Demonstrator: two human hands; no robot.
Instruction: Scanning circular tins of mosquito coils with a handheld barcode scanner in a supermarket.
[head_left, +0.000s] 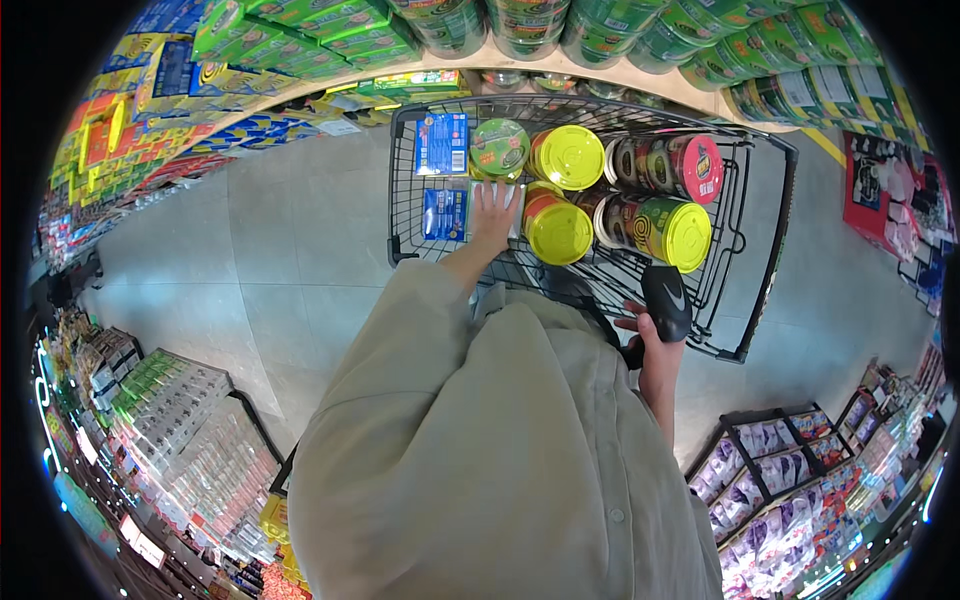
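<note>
My left hand (492, 219) reaches down into a black wire shopping cart (766, 247), its fingers spread across the top of a pale box (516, 196). Two blue boxes (442, 146) (444, 214) lie to its left. Just beyond my fingertips is a round green-topped container (500, 147). Two tubs with yellow lids (571, 156) (559, 232) sit to the right. Farther right, a tub with a red lid (701, 169) and one with a yellow lid (688, 236) lie tilted. My right hand (660, 358) grips a black handheld barcode scanner (667, 304) at the cart's near side.
A shelf (600, 73) runs beyond the cart, stacked with green tubs (525, 26), green boxes (315, 30) and blue-yellow boxes (169, 75). Behind me stand a pallet of wrapped goods (202, 442) and a black rack of bagged products (776, 465). Grey tile floor (300, 217) surrounds the cart.
</note>
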